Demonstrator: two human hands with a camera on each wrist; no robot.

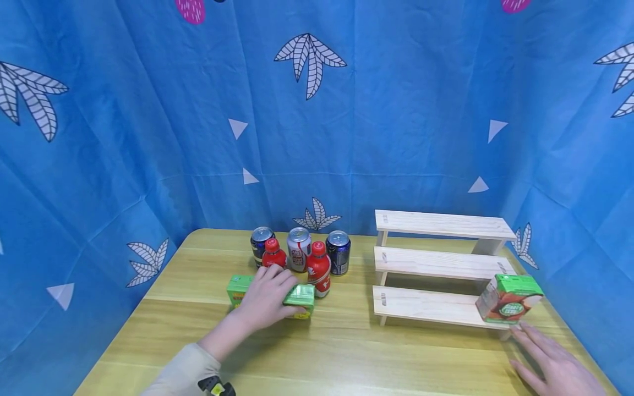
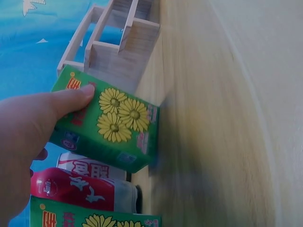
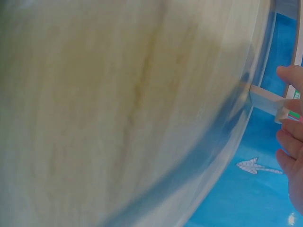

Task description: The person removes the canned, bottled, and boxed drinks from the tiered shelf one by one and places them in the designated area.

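My left hand (image 1: 267, 297) grips a green drink carton (image 2: 113, 113) with yellow flowers on its face, the thumb across the front. Left of it is a second green carton (image 1: 241, 286), partly hidden by the hand. Two red bottles (image 1: 318, 269) (image 1: 274, 256) stand just behind. My right hand (image 1: 555, 363) is open, fingers extended, its fingertips near the right end of the lowest step of a wooden shelf (image 1: 421, 304). On that end stands a coconut drink carton (image 1: 510, 300) with a green top, close above the fingertips.
Behind the bottles stand a dark can (image 1: 260, 245), a silver-white can (image 1: 299, 253) and a dark blue can (image 1: 338, 256). The three-step shelf is at the right of the wooden table (image 1: 346, 352). A blue curtain (image 1: 411, 110) surrounds the table's back and sides.
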